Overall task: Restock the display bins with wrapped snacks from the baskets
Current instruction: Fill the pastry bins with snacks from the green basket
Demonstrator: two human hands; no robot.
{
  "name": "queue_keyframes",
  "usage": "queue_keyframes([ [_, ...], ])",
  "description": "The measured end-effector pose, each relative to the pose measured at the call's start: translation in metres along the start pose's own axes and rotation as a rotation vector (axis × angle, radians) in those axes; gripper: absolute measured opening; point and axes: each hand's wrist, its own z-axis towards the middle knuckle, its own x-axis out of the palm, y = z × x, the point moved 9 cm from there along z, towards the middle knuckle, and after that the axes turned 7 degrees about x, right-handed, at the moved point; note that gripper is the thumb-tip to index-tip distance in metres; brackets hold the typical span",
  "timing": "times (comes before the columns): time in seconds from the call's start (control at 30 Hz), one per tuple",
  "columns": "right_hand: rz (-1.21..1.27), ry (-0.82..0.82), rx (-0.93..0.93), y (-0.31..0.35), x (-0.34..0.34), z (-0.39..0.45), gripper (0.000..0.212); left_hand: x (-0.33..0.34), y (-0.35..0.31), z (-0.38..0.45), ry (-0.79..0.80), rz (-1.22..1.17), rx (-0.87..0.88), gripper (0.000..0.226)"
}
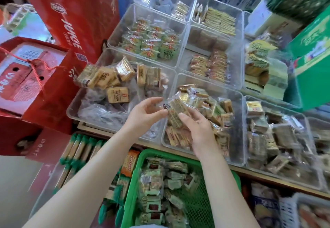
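Note:
Both my hands hold one clear-wrapped snack bar [175, 110] above the front edge of a clear display bin [240, 129] filled with similar wrapped bars. My left hand [144, 116] pinches its left end by the barcode. My right hand [198, 127] grips its lower right side. Below my arms a green mesh basket [132, 188] holds several green-wrapped snacks [160, 192]. To the left stands another clear bin [75, 109] with tan-wrapped cakes [117, 94] and loose plastic.
More clear bins of wrapped snacks fill the shelf behind and to the right [278, 138]. Red gift bags and boxes [44, 93] crowd the left. Green cartons [312, 67] stand at the right. Green-capped packets [80, 147] lie under the shelf edge.

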Motion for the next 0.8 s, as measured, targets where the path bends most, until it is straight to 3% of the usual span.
queue_keyframes([
  [0.1, -0.28, -0.45, -0.25, 0.023, -0.065, -0.024, 0.038, 0.024, 0.012, 0.001, 0.072, 0.335, 0.009, 0.056],
  [0.17, -0.556, -0.659, -0.372, 0.028, -0.095, -0.028, 0.048, 0.04, 0.025, -0.004, 0.138, 0.459, -0.004, 0.063],
  [0.27, -1.032, -0.519, -0.276, -0.001, -0.095, -0.001, 0.067, 0.057, 0.037, -0.015, 0.2, 0.583, 0.019, 0.07],
  [0.33, -1.195, -0.436, -0.189, -0.02, -0.094, 0.007, 0.074, 0.06, 0.041, -0.018, 0.2, 0.624, 0.018, 0.071],
  [0.47, -1.193, -0.555, -0.272, 0.003, -0.085, -0.006, 0.055, 0.046, 0.038, -0.012, 0.167, 0.5, 0.016, 0.055],
  [0.57, -1.111, -0.672, -0.513, 0.037, -0.053, -0.013, 0.037, -0.003, 0.022, -0.003, -0.05, 0.603, 0.134, 0.035],
  [0.7, -1.12, -0.451, -0.672, 0.058, 0.033, 0.016, 0.036, -0.081, 0.014, 0.007, -0.38, 0.866, 0.236, 0.041],
  [0.8, -1.145, -0.265, -0.64, 0.063, 0.089, 0.056, 0.044, -0.106, 0.027, 0.024, -0.349, 0.984, 0.16, 0.055],
])
